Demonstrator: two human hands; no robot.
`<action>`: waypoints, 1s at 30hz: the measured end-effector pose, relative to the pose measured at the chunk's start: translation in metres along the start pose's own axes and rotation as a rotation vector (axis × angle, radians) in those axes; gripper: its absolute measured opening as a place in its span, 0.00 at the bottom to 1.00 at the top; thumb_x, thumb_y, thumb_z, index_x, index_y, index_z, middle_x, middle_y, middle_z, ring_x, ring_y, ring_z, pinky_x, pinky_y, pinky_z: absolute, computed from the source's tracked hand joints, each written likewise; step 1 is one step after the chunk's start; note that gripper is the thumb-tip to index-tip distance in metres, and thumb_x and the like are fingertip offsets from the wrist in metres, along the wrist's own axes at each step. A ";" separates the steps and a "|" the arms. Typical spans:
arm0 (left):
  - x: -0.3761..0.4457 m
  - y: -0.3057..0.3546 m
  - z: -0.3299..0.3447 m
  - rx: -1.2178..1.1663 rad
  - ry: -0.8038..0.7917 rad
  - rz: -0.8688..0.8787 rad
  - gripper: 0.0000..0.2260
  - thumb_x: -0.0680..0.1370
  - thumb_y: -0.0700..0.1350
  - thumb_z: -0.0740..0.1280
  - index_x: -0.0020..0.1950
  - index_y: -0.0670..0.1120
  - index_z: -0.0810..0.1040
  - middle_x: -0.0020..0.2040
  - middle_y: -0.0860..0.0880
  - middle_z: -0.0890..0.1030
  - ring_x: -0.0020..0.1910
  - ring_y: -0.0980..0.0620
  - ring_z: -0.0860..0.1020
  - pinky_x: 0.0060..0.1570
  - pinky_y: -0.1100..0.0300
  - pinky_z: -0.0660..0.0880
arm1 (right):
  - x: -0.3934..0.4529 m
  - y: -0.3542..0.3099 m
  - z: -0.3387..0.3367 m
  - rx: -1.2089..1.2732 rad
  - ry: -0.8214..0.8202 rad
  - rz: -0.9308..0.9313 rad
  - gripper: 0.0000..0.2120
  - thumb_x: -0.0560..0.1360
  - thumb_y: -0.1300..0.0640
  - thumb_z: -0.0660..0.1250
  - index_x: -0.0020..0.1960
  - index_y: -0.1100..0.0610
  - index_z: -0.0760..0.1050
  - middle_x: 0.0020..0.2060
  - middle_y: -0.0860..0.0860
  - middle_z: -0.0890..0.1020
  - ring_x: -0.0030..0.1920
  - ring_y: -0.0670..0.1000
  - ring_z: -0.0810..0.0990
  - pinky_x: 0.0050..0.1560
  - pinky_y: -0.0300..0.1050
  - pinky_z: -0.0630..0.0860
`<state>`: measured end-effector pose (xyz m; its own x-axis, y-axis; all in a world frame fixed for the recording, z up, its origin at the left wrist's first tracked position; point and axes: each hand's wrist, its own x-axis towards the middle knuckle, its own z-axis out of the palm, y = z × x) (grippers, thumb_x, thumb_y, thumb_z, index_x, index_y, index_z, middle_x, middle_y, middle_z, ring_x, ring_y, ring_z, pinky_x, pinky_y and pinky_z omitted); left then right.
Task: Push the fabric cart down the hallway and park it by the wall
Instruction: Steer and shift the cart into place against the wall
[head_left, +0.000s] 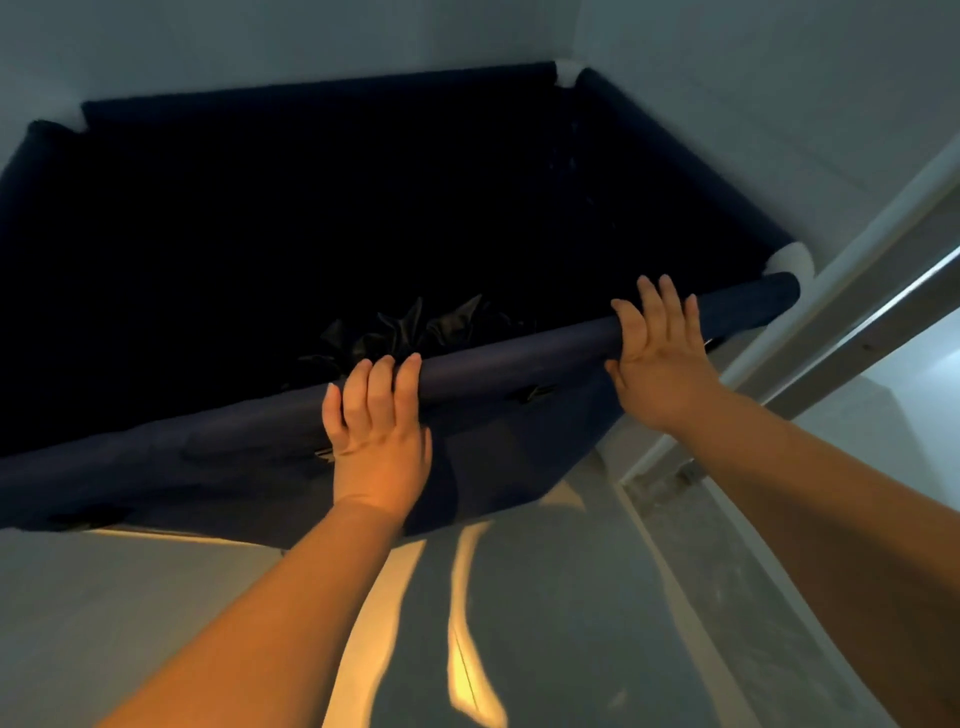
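Observation:
A dark navy fabric cart (208, 431) with white corner joints fills the upper half of the view, its far rim close to a pale wall (260, 41). Crumpled black cloth (415, 327) lies inside near the front rim. My left hand (376, 421) curls its fingers over the padded front rim. My right hand (660, 348) rests flat on the same rim further right, fingers straight and spread.
A second pale wall (779, 104) runs along the cart's right side. A white and metal frame (852, 291) slants down at the right. The grey floor (519, 623) below shows streaks of warm light.

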<state>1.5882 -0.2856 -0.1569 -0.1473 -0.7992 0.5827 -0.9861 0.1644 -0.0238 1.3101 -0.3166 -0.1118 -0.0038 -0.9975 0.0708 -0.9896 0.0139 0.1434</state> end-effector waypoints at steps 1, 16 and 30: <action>0.002 0.001 0.002 0.009 0.001 0.003 0.38 0.63 0.40 0.73 0.70 0.44 0.60 0.64 0.43 0.61 0.65 0.42 0.60 0.68 0.46 0.43 | 0.004 0.001 0.001 0.006 0.007 0.008 0.32 0.79 0.50 0.56 0.76 0.58 0.44 0.76 0.61 0.42 0.75 0.61 0.36 0.73 0.59 0.33; 0.023 0.030 0.023 0.202 -0.041 -0.012 0.35 0.67 0.46 0.67 0.71 0.46 0.58 0.65 0.46 0.60 0.66 0.45 0.59 0.67 0.47 0.44 | 0.042 0.027 0.009 0.089 0.018 0.063 0.32 0.77 0.51 0.60 0.75 0.58 0.48 0.76 0.60 0.45 0.76 0.60 0.39 0.73 0.58 0.35; 0.024 -0.002 -0.018 0.007 -0.257 0.225 0.37 0.72 0.44 0.65 0.76 0.44 0.50 0.73 0.42 0.63 0.71 0.43 0.61 0.72 0.49 0.48 | 0.000 -0.068 -0.010 0.270 0.172 -0.088 0.32 0.78 0.52 0.59 0.75 0.65 0.51 0.76 0.63 0.53 0.76 0.62 0.45 0.75 0.57 0.42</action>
<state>1.5884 -0.2950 -0.1281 -0.3753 -0.8630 0.3380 -0.9269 0.3502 -0.1351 1.3785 -0.3170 -0.1111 0.0854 -0.9674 0.2386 -0.9875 -0.1140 -0.1089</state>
